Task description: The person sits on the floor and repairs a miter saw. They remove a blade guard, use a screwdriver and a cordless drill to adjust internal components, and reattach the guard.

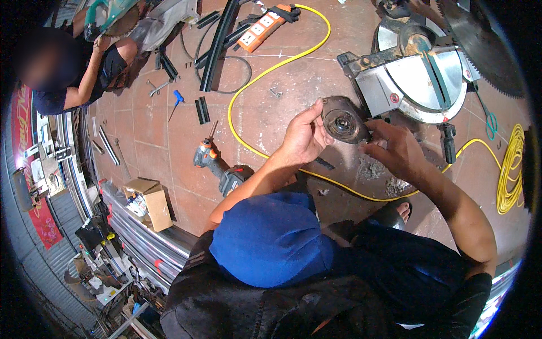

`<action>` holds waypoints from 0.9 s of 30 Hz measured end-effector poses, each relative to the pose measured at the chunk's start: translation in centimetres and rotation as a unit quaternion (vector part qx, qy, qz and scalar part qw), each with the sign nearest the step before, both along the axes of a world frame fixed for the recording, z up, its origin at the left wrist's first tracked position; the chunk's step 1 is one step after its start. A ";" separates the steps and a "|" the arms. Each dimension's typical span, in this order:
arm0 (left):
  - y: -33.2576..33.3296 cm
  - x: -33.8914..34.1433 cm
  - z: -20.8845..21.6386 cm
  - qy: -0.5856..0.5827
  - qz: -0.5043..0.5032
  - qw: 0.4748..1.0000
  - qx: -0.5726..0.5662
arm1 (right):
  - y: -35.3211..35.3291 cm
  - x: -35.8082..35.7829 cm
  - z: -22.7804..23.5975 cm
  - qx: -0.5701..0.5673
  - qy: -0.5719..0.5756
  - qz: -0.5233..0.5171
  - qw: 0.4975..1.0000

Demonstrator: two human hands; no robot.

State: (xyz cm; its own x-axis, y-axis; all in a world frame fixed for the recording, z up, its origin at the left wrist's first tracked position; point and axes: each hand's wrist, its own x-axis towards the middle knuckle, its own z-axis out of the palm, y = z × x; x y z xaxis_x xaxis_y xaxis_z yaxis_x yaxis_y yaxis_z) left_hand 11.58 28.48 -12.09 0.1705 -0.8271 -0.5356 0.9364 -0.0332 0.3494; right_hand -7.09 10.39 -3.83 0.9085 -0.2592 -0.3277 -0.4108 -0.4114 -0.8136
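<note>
the left hand [305, 134] is curving half open, palm up, its thumb and fingers pinching the left end of a dark rounded part [343, 120] with a round hub in its middle. the right hand [398, 150] is facing it with bent fingers close around the part's other end; from where i'm standing, i can't tell whether they are gripping it or only touching. so the part is sitting between the two hands, hub side up. it is looking stiff to me, probably rather heavy for its bulk and hardly fragile, though that dark surface may be greasy and slippery. the outer rim is offering the surest hold, thumb above and fingers beneath, clear of the hub. beyond the right hand a mitre saw [403, 97] is standing near, and left of the left hand a cordless driver [210, 161] is lying well apart.
</note>
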 end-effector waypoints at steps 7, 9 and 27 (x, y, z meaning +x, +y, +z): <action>0.3 0.1 -1.3 0.120 -0.003 0.983 -0.141 | 0.7 -0.1 -0.2 0.071 0.012 -0.003 0.997; 0.2 -0.1 -1.2 -0.004 -0.005 0.998 -0.066 | 0.9 0.0 -0.2 0.105 0.003 -0.020 0.994; -0.7 -0.8 1.6 -0.025 0.059 0.996 -0.066 | 1.4 0.4 0.5 0.133 0.058 -0.050 0.988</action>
